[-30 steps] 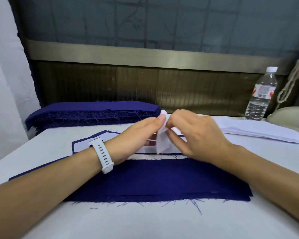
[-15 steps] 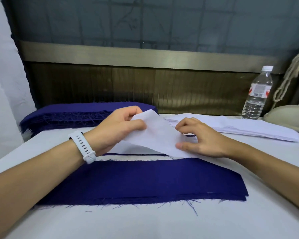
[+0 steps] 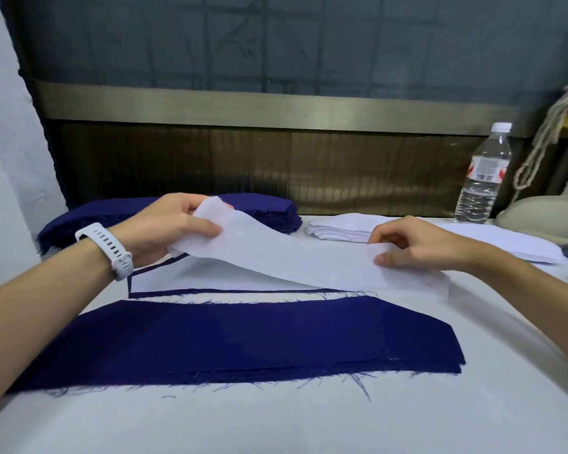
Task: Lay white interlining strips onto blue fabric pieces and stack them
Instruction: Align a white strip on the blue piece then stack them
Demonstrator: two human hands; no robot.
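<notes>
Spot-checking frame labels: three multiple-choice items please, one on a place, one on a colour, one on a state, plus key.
1. Where does the clear plastic water bottle stand?
A. back right of the white table
B. front left
C. front middle

2. What colour is the wristwatch strap on the left wrist?
A. black
B. white
C. red

3. How is the long white interlining strip?
A. flat, untouched
B. rolled up
C. gripped at both ends

Key: A, the bottle stands at the far right; B, the strap is white; C, the left hand holds one end raised and the right hand pinches the other.
</notes>
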